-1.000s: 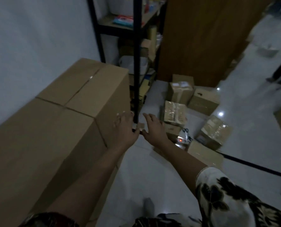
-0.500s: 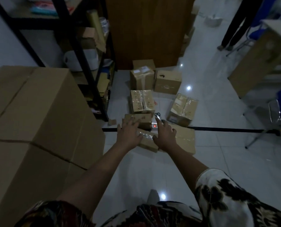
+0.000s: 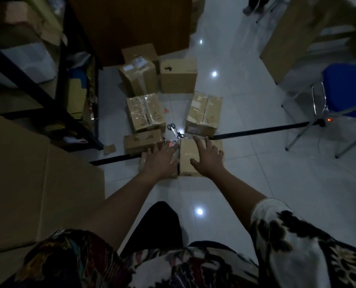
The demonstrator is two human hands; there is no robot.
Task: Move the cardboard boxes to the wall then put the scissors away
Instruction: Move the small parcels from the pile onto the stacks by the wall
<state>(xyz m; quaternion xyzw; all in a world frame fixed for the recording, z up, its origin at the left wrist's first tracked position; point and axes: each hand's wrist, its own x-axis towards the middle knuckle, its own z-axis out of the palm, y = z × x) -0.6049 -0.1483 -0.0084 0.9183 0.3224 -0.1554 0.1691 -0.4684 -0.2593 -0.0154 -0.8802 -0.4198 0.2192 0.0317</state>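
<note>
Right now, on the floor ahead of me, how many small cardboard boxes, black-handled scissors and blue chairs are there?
Small cardboard boxes: 8
Black-handled scissors: 1 for sure; the dark shape beside it is unclear
Blue chairs: 1
Total: 10

Right sleeve (image 3: 293,235): a short white sleeve is worn, printed with large dark floral shapes.
Left sleeve (image 3: 69,256): a darker, multicoloured pattern is seen.
Forearms (image 3: 241,190): left uncovered.
Leg (image 3: 158,225): clothed in black.
</note>
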